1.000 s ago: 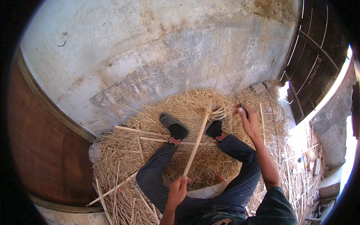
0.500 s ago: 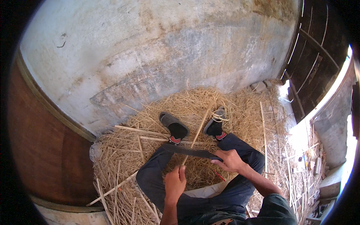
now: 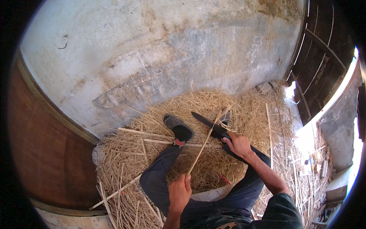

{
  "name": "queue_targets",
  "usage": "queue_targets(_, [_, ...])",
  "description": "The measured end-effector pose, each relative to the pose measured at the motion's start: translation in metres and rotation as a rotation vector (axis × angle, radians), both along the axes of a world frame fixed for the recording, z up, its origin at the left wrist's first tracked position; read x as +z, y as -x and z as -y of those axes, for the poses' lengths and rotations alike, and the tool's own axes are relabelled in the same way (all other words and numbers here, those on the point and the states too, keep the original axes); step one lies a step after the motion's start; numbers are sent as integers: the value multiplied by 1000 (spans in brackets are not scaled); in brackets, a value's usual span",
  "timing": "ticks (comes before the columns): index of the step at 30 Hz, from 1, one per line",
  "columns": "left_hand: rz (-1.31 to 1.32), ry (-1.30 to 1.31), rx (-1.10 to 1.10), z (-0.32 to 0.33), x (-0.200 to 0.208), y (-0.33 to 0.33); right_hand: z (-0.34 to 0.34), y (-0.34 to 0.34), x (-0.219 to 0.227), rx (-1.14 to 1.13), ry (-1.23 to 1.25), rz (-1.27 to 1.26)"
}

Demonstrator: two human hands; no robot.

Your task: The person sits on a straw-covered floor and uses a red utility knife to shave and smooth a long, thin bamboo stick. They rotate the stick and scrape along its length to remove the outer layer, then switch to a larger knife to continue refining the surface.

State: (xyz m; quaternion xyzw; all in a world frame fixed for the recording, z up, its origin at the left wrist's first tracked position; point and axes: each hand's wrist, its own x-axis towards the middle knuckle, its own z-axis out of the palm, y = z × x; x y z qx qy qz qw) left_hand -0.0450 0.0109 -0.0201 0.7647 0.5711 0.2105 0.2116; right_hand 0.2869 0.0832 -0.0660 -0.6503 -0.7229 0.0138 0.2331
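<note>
My left hand (image 3: 179, 192) is closed round the near end of a long, thin pale strip (image 3: 200, 154) that looks like bamboo or wood. From there the strip slants up and away to my right shoe (image 3: 226, 116). A dark-bladed machete (image 3: 203, 120) is gripped in my right hand (image 3: 240, 146), its tip pointing to the far left. Its blade crosses the strip close to the far end; which lies on top is hard to make out. Pale curled shavings (image 3: 224, 126) lie around the strip's end, over the shoe.
Dry straw-like shavings (image 3: 148, 152) cover the floor between and around my bent legs. Loose pale strips (image 3: 126, 189) lie at the left, more at the right. A stained wall (image 3: 160, 49) stands ahead, a brown panel (image 3: 49, 145) at left, dark boards (image 3: 324, 57) at far right.
My right hand and the machete have moved away from me along the strip, from its near part to its far end. The strip's far end has shifted slightly right; my left hand barely moved.
</note>
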Motion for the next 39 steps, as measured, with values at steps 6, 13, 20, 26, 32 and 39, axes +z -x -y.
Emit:
queue_targets(6, [14,6,-9,2,0,-1,-16,-34,-26,-16,10,89])
queue_targets(13, [-37,-1,-35,8,-6,-1,-23,-46,-20,-109,13,-15])
queue_targets(20, [-75,22,-64,7,-6,-1,-17,-39,-43,-107,434,-1330])
queue_targets(26, [-98,-3,-41,5,2,0,8,0,-33,-20,144,-267])
queue_targets(32, [-148,18,-60,-3,22,20,3,-30,-38,-221,82,-128])
queue_targets(39, [-198,-85,-87,-36,30,42,-1,-29,-49,-161,517,-1598])
